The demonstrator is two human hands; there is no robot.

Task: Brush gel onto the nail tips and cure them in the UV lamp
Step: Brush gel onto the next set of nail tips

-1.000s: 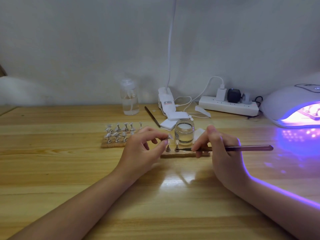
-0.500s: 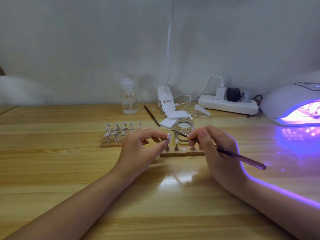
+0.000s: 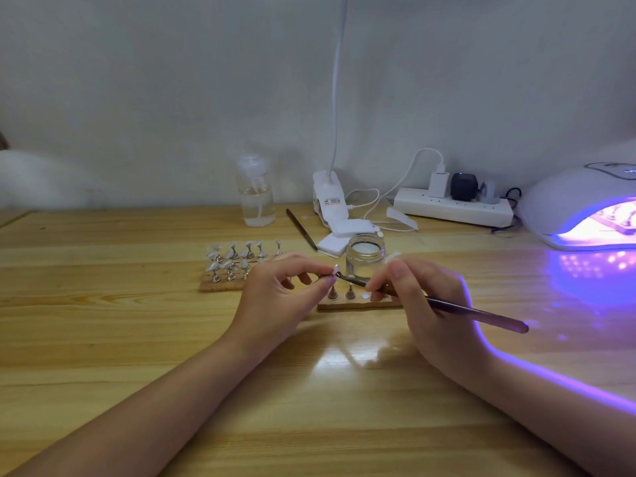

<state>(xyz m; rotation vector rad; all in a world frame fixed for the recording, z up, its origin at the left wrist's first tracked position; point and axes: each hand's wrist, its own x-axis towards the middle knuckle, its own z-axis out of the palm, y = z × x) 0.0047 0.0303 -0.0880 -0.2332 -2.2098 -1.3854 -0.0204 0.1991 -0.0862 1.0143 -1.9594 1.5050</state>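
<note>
My left hand [image 3: 275, 297] pinches a small metal stand with a pale nail tip [image 3: 334, 270] on top, held just above a wooden holder board [image 3: 358, 304]. My right hand [image 3: 423, 304] grips a dark gel brush [image 3: 478, 313], and its bristle end touches the nail tip. Behind them stands an open glass jar of clear gel [image 3: 364, 254]. A second wooden board [image 3: 220, 285] to the left carries several nail tips on stands [image 3: 234, 258]. The white UV lamp [image 3: 581, 208] glows purple at the right edge, with a board inside it.
At the back stand a clear pump bottle [image 3: 256, 197], a white clip lamp base [image 3: 330, 197] with white pads [image 3: 344, 234], a spare brush [image 3: 303, 229] and a power strip [image 3: 454, 208] with plugs and cables. The wooden desk [image 3: 137, 339] meets a white wall.
My right hand swung the brush from lying level by the jar up to the nail tip, its handle now pointing down to the right. My left hand kept holding the stand.
</note>
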